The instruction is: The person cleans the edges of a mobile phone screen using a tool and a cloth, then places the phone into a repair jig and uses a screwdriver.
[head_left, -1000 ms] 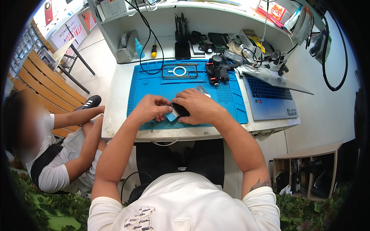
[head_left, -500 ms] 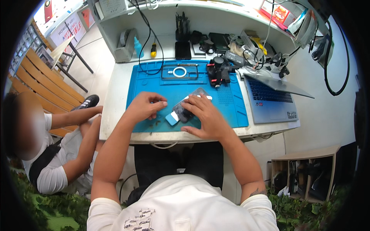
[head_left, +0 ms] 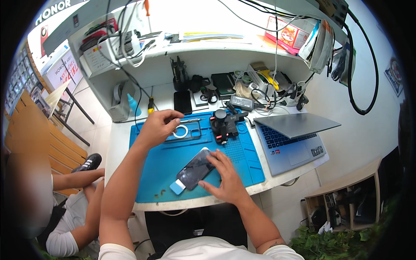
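My left hand (head_left: 164, 125) is raised over a dark frame (head_left: 193, 134) with a white ring (head_left: 181, 132) inside it, fingers apart, holding nothing that I can see; a thin metal tool (head_left: 196, 120) lies beside it. My right hand (head_left: 225, 182) has its fingers spread, their tips touching or just over the right side of a dark phone (head_left: 190, 172) lying aslant on the blue mat (head_left: 156, 167). A small blue-and-white piece (head_left: 177, 186) shows at the phone's lower end. A black clamp-like fixture (head_left: 223, 125) sits at the mat's upper right.
A silver laptop (head_left: 290, 158) stands right of the mat, lid partly lowered. Behind are a blue bottle (head_left: 134, 106), yellow screwdriver (head_left: 151, 105), black phone (head_left: 182, 102) and tangled cables (head_left: 268, 95). A seated person (head_left: 71, 232) is at my left, a wooden cubby (head_left: 346, 190) low right.
My left hand has left the phone and risen toward the frame. My right hand has loosened, fingers spreading, with the phone now flat on the mat. The view has tilted up toward the shelf.
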A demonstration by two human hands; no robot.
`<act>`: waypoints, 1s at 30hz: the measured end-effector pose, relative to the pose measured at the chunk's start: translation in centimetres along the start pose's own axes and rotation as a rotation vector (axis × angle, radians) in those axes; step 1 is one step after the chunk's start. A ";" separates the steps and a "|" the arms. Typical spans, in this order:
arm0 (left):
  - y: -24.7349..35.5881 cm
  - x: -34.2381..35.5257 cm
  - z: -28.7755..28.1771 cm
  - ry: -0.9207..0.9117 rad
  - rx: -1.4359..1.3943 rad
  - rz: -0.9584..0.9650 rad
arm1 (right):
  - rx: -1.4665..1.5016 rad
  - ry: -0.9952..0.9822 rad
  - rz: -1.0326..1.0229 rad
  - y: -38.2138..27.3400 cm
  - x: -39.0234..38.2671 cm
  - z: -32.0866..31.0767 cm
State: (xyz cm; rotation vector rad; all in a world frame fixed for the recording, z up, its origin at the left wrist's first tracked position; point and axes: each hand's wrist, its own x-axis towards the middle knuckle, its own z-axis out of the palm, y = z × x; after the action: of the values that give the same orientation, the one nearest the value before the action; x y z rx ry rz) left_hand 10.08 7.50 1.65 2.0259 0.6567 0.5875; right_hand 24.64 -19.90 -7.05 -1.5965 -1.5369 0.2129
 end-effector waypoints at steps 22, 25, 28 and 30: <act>-8.7 23.2 7.8 0.115 1.046 0.179 | 0.085 -0.063 0.024 0.4 0.3 -0.2; -8.7 24.4 8.2 0.062 1.083 0.168 | 0.081 -0.072 0.029 0.4 0.3 -0.3; -8.9 25.6 7.6 -0.014 1.095 0.120 | 0.104 -0.071 0.029 0.6 0.2 -0.4; -9.2 25.8 7.0 -0.059 1.079 0.107 | 0.111 -0.067 0.026 0.7 0.1 -0.2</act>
State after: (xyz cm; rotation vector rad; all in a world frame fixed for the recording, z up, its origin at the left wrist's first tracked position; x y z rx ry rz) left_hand 31.73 24.13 -5.76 3.0711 0.9516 0.2150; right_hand 25.31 -19.76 -7.35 -1.5359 -1.5282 0.3633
